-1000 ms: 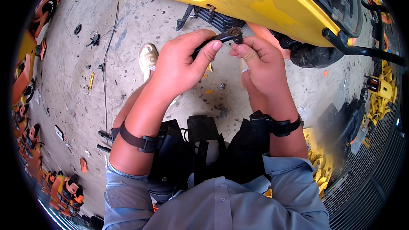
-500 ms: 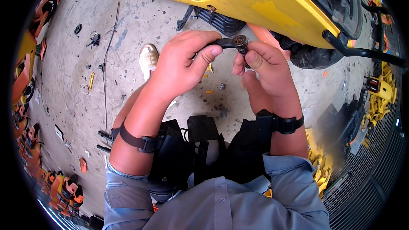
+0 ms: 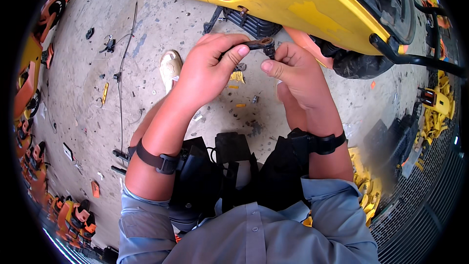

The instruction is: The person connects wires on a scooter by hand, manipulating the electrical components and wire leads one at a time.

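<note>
My left hand (image 3: 207, 68) is closed round the handle of a dark ratchet wrench (image 3: 254, 45), thumb along its side. The wrench's round head points right; its top face looks brownish, and a short dark socket-like piece (image 3: 271, 53) juts down from it. Close beside that piece is my right hand (image 3: 298, 71), its fingers half curled and its thumb apart from them. No held thing shows in it; whether a fingertip touches the piece I cannot tell.
A yellow and orange vehicle body (image 3: 312, 12) stands ahead, with a black bar (image 3: 415, 60) at its right. Small parts, a yellow-handled tool (image 3: 105, 93) and a cable (image 3: 120, 107) lie on the concrete floor. Yellow parts (image 3: 437, 117) are heaped at the right, orange ones (image 3: 34, 166) at the left.
The wrench head has shifted slightly left and up and tilted. My right hand has loosened from the piece under the head, its thumb now apart from the fingers.
</note>
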The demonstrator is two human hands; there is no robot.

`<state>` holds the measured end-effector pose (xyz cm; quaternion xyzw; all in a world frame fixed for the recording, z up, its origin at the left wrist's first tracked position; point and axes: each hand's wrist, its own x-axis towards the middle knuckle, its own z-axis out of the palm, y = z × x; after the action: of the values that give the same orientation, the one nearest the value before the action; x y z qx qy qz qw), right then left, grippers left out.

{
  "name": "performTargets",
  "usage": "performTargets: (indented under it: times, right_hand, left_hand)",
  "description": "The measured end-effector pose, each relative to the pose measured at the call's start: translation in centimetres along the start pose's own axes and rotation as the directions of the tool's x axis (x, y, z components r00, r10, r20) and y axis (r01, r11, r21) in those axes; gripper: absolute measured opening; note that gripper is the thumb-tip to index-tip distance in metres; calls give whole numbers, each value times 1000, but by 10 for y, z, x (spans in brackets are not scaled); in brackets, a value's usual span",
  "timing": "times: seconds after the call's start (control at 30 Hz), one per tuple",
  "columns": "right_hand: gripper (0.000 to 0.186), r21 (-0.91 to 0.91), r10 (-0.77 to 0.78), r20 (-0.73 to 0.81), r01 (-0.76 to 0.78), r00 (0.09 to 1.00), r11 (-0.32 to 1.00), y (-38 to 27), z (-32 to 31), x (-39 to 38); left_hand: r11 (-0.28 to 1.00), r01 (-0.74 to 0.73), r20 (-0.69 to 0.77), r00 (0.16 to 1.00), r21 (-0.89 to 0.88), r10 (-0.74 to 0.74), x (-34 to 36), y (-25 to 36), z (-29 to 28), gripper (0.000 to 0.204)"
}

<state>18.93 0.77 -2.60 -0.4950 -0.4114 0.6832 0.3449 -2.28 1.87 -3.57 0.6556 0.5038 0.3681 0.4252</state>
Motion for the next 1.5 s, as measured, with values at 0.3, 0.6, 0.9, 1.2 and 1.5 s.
performTargets:
  times: [0.3,0.6,0.9,1.2,1.5]
  right_hand:
    - [16,168,133,54,-140,990,976,-10,3,-4]
    - [21,-60,4,-90,-9,996,998,5,0,-1]
    - [23,-323,-22,-170,-35,985,946,10,-1,1]
    - [14,-5,101,33,-101,994,995,-9,1,-1]
    - [26,-373,-37,-178,-33,983,927,2,10,-2]
  left_hand:
    - [996,87,97,991,32,-90,1,-1,-4,26]
    - [994,81,101,991,79,-89,1,0,-1,26]
    - [995,70,78,994,75,-76,-1,-4,3,25]
    - [1000,0,29,1000,22,0,-2,-7,3,25]
    - [989,119,110,985,91,-129,-2,0,-1,28]
